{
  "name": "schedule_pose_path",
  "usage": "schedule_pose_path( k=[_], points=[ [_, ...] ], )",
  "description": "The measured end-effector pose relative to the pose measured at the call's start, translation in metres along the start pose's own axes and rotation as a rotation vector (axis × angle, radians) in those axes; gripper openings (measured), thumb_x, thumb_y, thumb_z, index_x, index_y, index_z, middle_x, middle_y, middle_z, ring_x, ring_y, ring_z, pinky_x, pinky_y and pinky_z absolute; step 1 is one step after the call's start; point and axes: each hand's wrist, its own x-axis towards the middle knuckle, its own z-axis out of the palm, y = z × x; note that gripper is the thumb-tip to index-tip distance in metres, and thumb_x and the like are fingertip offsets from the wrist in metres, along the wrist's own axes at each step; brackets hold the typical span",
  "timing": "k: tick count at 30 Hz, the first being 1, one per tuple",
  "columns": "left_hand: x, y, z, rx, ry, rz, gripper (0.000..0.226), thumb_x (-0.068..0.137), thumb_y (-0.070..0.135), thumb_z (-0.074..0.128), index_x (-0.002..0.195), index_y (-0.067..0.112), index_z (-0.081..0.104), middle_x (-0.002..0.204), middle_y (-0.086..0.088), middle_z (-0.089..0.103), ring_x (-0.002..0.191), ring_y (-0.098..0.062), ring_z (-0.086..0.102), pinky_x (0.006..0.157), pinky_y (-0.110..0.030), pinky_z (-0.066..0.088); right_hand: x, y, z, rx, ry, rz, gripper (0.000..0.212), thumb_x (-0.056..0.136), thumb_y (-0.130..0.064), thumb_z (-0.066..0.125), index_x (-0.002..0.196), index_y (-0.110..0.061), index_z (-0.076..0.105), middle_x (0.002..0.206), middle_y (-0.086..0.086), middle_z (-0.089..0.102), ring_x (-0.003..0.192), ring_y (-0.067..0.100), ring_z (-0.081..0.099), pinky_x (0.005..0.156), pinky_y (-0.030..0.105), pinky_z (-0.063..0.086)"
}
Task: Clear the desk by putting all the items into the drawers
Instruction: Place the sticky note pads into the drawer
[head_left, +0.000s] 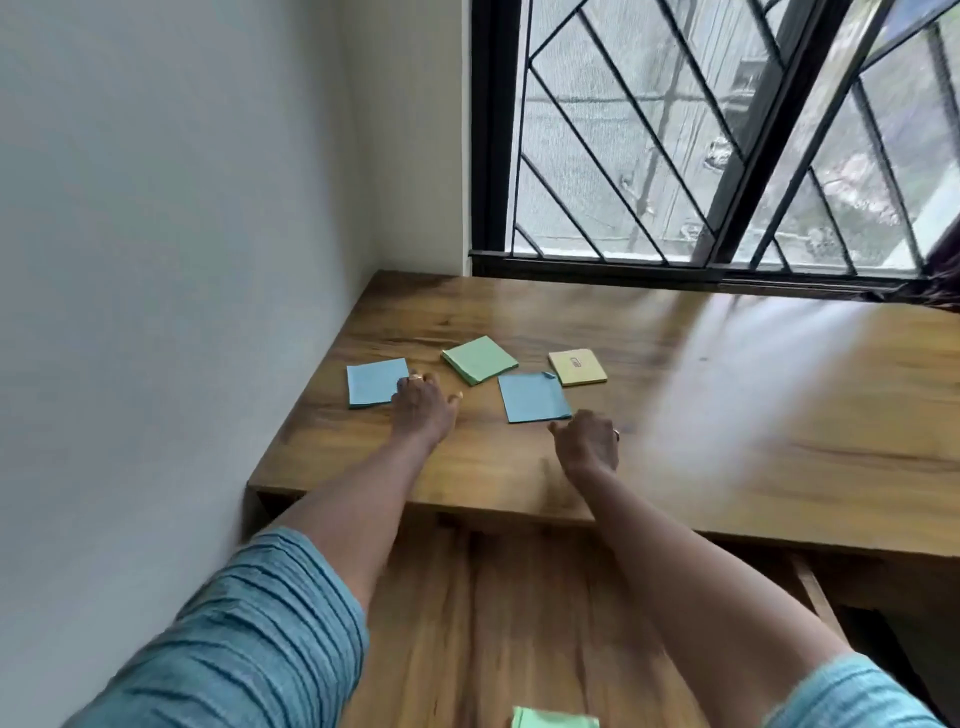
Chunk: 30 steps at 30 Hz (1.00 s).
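Several sticky-note pads lie on the wooden desk. A blue pad sits far left, a green pad behind the middle, a second blue pad in the middle, and a yellow pad to its right. My left hand rests at the right edge of the left blue pad, fingertips touching it. My right hand hovers just below the middle blue pad's near right corner, fingers curled downward, holding nothing that I can see.
A white wall runs along the desk's left side and a barred window stands behind it. Below the desk's front edge are wooden drawer fronts. A green pad shows at the bottom edge of the view.
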Motion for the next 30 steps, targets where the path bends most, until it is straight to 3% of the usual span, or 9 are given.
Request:
schedule_pose_path(
  k=[5,7,11,16,19,21,26,28,30],
  points=[
    [0.072,0.023,0.009,-0.050,-0.092,-0.008,0.070,0.093,0.050,0.047,0.144,0.005,0.029,0.148,-0.015,0.035,0.136,-0.031,0.031,0.108,-0.039,0.031,0.056,-0.016,0.027,0.034,-0.004,0.168,0.065,0.083,-0.048,0.063,0.126,-0.002,0.051,0.133,0.018,0.046,0.126,0.035,0.040,0.103,0.040,0.035],
    [0.093,0.030,0.011,-0.085,-0.137,-0.033,0.080,0.092,0.054,0.047,0.149,0.004,0.020,0.154,-0.015,0.025,0.141,-0.032,0.022,0.111,-0.039,0.027,0.067,-0.020,0.034,-0.033,-0.021,0.192,0.078,0.078,-0.050,0.068,0.132,0.001,0.043,0.135,0.018,0.040,0.127,0.035,0.037,0.105,0.041,0.032],
    [0.114,0.039,0.018,-0.071,-0.260,-0.078,0.101,0.085,0.053,0.059,0.150,0.001,0.001,0.159,-0.017,0.005,0.147,-0.035,0.003,0.117,-0.043,0.015,0.079,-0.020,0.040,-0.031,-0.076,0.253,0.084,0.073,-0.045,0.075,0.133,0.000,0.036,0.139,0.020,0.036,0.131,0.035,0.033,0.106,0.042,0.029],
    [0.127,0.035,0.025,0.030,-0.321,-0.051,0.090,0.077,0.054,0.068,0.142,0.003,0.033,0.149,-0.019,0.034,0.139,-0.035,0.028,0.114,-0.040,0.027,0.088,-0.017,0.037,-0.024,-0.168,0.309,0.088,0.069,-0.044,0.079,0.135,-0.003,0.037,0.140,0.019,0.035,0.132,0.034,0.032,0.104,0.045,0.030],
    [0.122,0.036,0.026,-0.058,-0.361,-0.098,0.089,0.074,0.049,0.074,0.141,0.005,0.036,0.146,-0.015,0.038,0.134,-0.032,0.036,0.107,-0.037,0.036,0.085,-0.013,0.035,-0.026,-0.193,0.331,0.089,0.070,-0.043,0.079,0.136,-0.003,0.034,0.141,0.020,0.030,0.132,0.034,0.030,0.105,0.044,0.029],
    [0.114,0.036,0.026,-0.089,-0.363,-0.157,0.099,0.071,0.045,0.077,0.146,0.004,0.026,0.150,-0.016,0.030,0.137,-0.031,0.030,0.106,-0.036,0.035,0.078,-0.012,0.036,-0.010,-0.185,0.337,0.089,0.071,-0.040,0.080,0.135,-0.001,0.032,0.140,0.019,0.029,0.133,0.034,0.029,0.105,0.044,0.028],
    [0.092,0.041,0.025,-0.180,-0.375,-0.237,0.119,0.079,0.023,0.076,0.147,0.009,-0.020,0.156,-0.026,0.005,0.146,-0.035,0.007,0.115,-0.040,0.023,0.055,-0.009,0.037,0.064,-0.154,0.318,0.083,0.069,-0.028,0.082,0.130,-0.004,0.031,0.140,0.019,0.034,0.133,0.033,0.032,0.106,0.045,0.030],
    [0.081,0.043,0.025,-0.260,-0.365,-0.247,0.119,0.081,0.013,0.073,0.145,0.011,-0.027,0.155,-0.027,0.011,0.145,-0.033,0.014,0.112,-0.038,0.029,0.046,-0.006,0.034,0.064,-0.173,0.314,0.082,0.069,-0.026,0.083,0.130,-0.005,0.032,0.140,0.019,0.037,0.133,0.034,0.034,0.106,0.044,0.031],
    [0.070,0.044,0.025,-0.407,-0.326,-0.295,0.117,0.082,0.003,0.070,0.146,0.014,-0.028,0.151,-0.023,0.026,0.137,-0.031,0.035,0.104,-0.035,0.039,0.038,-0.002,0.032,0.031,-0.215,0.312,0.082,0.069,-0.029,0.083,0.131,-0.005,0.035,0.139,0.018,0.039,0.132,0.034,0.035,0.105,0.043,0.032]
  ],
)
